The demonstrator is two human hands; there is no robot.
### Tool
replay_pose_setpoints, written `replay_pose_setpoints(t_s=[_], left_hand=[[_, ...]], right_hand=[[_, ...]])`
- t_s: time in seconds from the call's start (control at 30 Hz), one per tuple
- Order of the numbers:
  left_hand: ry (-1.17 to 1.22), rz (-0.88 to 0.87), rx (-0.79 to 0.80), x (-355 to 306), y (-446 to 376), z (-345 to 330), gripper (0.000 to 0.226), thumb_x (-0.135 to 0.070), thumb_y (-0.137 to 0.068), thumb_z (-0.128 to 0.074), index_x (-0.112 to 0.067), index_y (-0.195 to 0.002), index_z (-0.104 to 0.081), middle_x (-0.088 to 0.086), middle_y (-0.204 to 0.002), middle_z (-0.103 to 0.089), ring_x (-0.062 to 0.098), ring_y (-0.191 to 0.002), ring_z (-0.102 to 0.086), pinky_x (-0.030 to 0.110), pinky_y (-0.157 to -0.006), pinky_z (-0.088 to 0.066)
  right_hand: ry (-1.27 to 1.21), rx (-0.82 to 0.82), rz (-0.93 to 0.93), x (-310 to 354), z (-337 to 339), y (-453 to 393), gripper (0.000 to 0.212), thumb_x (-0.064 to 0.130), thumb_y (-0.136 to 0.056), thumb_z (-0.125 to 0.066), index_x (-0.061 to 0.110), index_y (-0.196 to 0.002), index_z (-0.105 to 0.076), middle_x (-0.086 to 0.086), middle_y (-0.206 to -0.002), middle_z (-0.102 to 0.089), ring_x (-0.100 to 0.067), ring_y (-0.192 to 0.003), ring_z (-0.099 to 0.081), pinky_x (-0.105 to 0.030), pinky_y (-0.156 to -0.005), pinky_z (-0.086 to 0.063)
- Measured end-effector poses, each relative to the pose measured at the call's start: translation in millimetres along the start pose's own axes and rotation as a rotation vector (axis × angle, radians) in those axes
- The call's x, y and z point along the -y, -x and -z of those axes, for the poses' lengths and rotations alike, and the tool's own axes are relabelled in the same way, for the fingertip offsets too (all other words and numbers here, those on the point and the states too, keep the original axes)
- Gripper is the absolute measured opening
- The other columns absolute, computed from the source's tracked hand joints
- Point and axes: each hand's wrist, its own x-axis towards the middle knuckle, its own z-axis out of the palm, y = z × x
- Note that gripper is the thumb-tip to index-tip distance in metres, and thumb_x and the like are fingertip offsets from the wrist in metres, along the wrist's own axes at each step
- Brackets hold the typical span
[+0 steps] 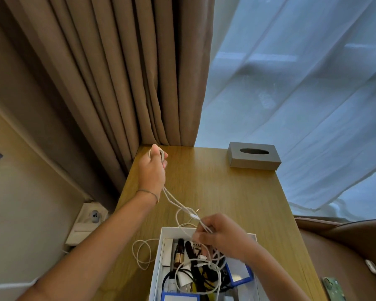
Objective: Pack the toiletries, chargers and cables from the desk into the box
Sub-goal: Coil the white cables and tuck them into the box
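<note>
A white box (157,257) stands at the near edge of the wooden desk (226,196), filled with a brown bottle (179,253), black and white cables, a white charger (186,279) and blue-framed items. My left hand (152,170) is raised over the desk's far left part and grips folded strands of a white cable (174,203). The cable runs down to my right hand (219,235), which pinches it above the box. More loops of the same cable lie on the desk left of the box.
A grey tissue box (254,156) sits at the desk's far right. Brown curtains (117,72) and sheer white ones hang behind. A phone (332,288) lies at the near right edge beside a brown chair (345,242). A wall socket (95,216) is at left.
</note>
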Motion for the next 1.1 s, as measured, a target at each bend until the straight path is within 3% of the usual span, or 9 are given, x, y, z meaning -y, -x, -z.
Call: replay_pose_setpoints(t_s=[0.1,0.23,0.47,0.6,0.67,0.77,0.87,1.0,1.1], left_hand=[[-0.314,-0.275,0.054,16,-7,13,0.043,-0.044,-0.106,-0.036,-0.017,-0.079,-0.057,-0.008,-0.061,-0.047,0.003,-0.050,-0.043,0.017,-0.048,-0.038],[-0.568,-0.430,0.214,35,-3,21,0.045,-0.048,-0.103,-0.036,-0.021,-0.072,-0.054,-0.011,-0.049,-0.043,0.006,-0.046,-0.041,0.020,-0.046,-0.032],[-0.525,-0.283,0.718,49,34,17,0.080,-0.092,-0.075,-0.013,-0.024,-0.063,-0.053,-0.013,-0.054,-0.047,0.001,-0.047,-0.039,0.016,-0.051,-0.034],[-0.492,-0.254,0.930,54,55,17,0.068,-0.086,-0.078,-0.041,-0.021,-0.067,-0.058,-0.008,-0.058,-0.045,0.014,-0.053,-0.038,0.028,-0.053,-0.034],[-0.368,-0.221,0.912,51,60,18,0.062,-0.077,-0.085,-0.047,-0.020,-0.074,-0.068,-0.002,-0.059,-0.044,0.016,-0.053,-0.038,0.025,-0.052,-0.034],[-0.141,-0.085,0.691,37,57,20,0.051,-0.061,-0.094,-0.044,-0.022,-0.090,-0.076,-0.004,-0.058,-0.052,0.011,-0.047,-0.036,0.022,-0.043,-0.032],[0.045,0.024,0.465,21,49,20,0.046,-0.052,-0.099,-0.039,-0.025,-0.106,-0.075,0.003,-0.085,-0.074,0.008,-0.047,-0.037,0.022,-0.042,-0.030],[0.307,0.186,0.332,3,37,16,0.050,-0.048,-0.104,-0.033,-0.012,-0.113,-0.067,0.008,-0.109,-0.076,0.011,-0.066,-0.058,0.020,-0.050,-0.041],[0.548,0.323,0.293,-5,27,11,0.048,-0.048,-0.103,-0.035,-0.008,-0.101,-0.061,0.012,-0.098,-0.077,0.024,-0.085,-0.074,0.033,-0.069,-0.059]], right_hand=[[-0.017,-0.026,0.032,4,14,13,0.019,0.027,-0.098,-0.063,0.024,-0.080,-0.068,0.007,-0.058,-0.062,-0.007,-0.051,-0.056,-0.024,-0.058,-0.051],[-0.299,-0.091,0.147,19,45,26,0.025,0.035,-0.095,-0.059,0.028,-0.074,-0.068,0.008,-0.056,-0.050,-0.009,-0.047,-0.045,-0.020,-0.052,-0.045],[-0.468,-0.229,0.245,32,76,8,0.034,0.031,-0.099,-0.051,0.010,-0.078,-0.068,0.004,-0.055,-0.043,-0.011,-0.047,-0.039,-0.026,-0.058,-0.048],[-0.470,-0.371,0.210,30,82,-10,0.038,0.029,-0.104,-0.050,0.012,-0.076,-0.070,0.004,-0.054,-0.042,-0.010,-0.047,-0.038,-0.027,-0.060,-0.050],[-0.483,-0.416,0.189,27,81,-17,0.040,0.028,-0.105,-0.049,0.014,-0.074,-0.070,0.005,-0.053,-0.043,-0.009,-0.046,-0.039,-0.026,-0.058,-0.050],[-0.490,-0.410,0.157,21,77,-19,0.039,0.028,-0.105,-0.049,0.015,-0.074,-0.070,0.005,-0.054,-0.043,-0.010,-0.047,-0.040,-0.024,-0.057,-0.050],[-0.467,-0.271,0.119,14,63,-17,0.034,0.026,-0.104,-0.050,0.014,-0.079,-0.068,0.003,-0.056,-0.043,-0.012,-0.050,-0.041,-0.025,-0.059,-0.049],[-0.439,-0.082,0.066,11,30,-18,0.026,0.024,-0.103,-0.049,0.011,-0.085,-0.063,0.006,-0.059,-0.047,-0.010,-0.051,-0.044,-0.020,-0.056,-0.047],[-0.401,0.038,0.023,6,0,-20,0.026,0.026,-0.105,-0.048,0.013,-0.086,-0.060,0.009,-0.060,-0.048,-0.007,-0.051,-0.045,-0.020,-0.054,-0.047]])
